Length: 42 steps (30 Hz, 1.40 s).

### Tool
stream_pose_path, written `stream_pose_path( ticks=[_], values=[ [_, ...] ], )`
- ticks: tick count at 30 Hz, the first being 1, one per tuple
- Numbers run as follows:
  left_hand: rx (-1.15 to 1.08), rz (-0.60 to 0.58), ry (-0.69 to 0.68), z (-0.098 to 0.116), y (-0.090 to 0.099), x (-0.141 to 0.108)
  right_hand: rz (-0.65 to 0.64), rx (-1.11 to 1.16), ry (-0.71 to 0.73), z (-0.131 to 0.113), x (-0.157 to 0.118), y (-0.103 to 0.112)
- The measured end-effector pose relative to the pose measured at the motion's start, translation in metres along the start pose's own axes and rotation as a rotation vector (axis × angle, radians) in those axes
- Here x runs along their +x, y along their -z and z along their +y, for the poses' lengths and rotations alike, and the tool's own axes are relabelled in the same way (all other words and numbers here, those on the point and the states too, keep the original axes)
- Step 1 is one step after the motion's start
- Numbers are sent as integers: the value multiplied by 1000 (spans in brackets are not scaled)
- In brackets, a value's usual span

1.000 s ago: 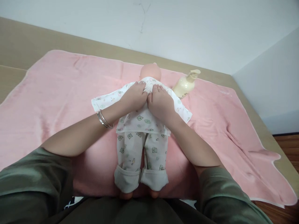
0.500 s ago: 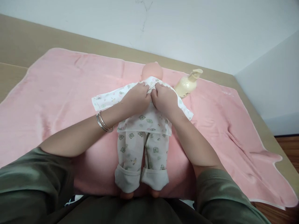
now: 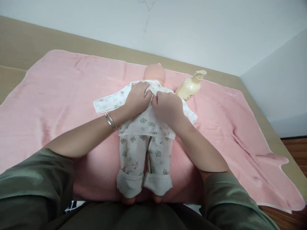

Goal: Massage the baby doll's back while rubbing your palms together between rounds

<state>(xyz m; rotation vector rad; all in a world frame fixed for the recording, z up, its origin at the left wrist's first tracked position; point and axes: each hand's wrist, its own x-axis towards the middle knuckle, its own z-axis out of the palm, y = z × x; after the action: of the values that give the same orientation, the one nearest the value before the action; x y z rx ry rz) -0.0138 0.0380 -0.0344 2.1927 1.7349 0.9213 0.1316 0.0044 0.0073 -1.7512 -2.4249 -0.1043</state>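
Observation:
A baby doll (image 3: 155, 72) lies on its back, its bare head at the far end and its feet close to my body. It wears a white printed baby shirt (image 3: 146, 123) and matching trousers (image 3: 134, 153) with turned-up cuffs. On the upper chest rests my left hand (image 3: 138, 97), its fingers laid over the cloth and the thumb apart from them. Beside it, my right hand (image 3: 168, 107) is closed, pinching the shirt near the middle of the chest. Both sleeves stretch out sideways. My hands hide part of the shirt front.
A cream pump bottle (image 3: 189, 88) lies tilted beside the doll's right-hand side in view. Under everything spreads a pink blanket (image 3: 67, 83) with some folds, on a wooden surface (image 3: 96, 43). A white wall (image 3: 192, 35) stands behind it.
My left hand has loosened from its pinch at the shirt's neckline, and its thumb has come away from the fingers. My right hand has slid slightly down the chest, still pinching cloth.

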Motion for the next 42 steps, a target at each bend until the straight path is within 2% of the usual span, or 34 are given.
stream_pose_path(
  ticks=[6,10,16,20,23,27,30,36,38,42],
  values=[
    [34,16,1,0,-8,-4,-4,45,-6,12,16,-8],
    [2,8,2,-1,-11,-2,51,102,-11,16,25,-18],
    [-88,97,-12,-11,-20,-1,39,255,30,19,30,-30],
    [-152,136,10,-14,-22,-3,9,353,82,29,34,-29],
    [-166,142,16,-14,-21,-4,-4,411,126,33,31,-21],
    [-214,183,4,-16,-22,-7,93,499,129,29,22,-6],
    [-272,249,-11,-22,-26,-10,181,487,113,22,20,-6],
    [-322,324,-56,-28,-31,-13,-35,329,36,10,19,-21],
    [-336,319,-52,-27,-30,-13,-23,332,56,8,16,-18],
    [-361,306,-51,-25,-28,-14,82,347,90,5,11,-16]
  ],
)
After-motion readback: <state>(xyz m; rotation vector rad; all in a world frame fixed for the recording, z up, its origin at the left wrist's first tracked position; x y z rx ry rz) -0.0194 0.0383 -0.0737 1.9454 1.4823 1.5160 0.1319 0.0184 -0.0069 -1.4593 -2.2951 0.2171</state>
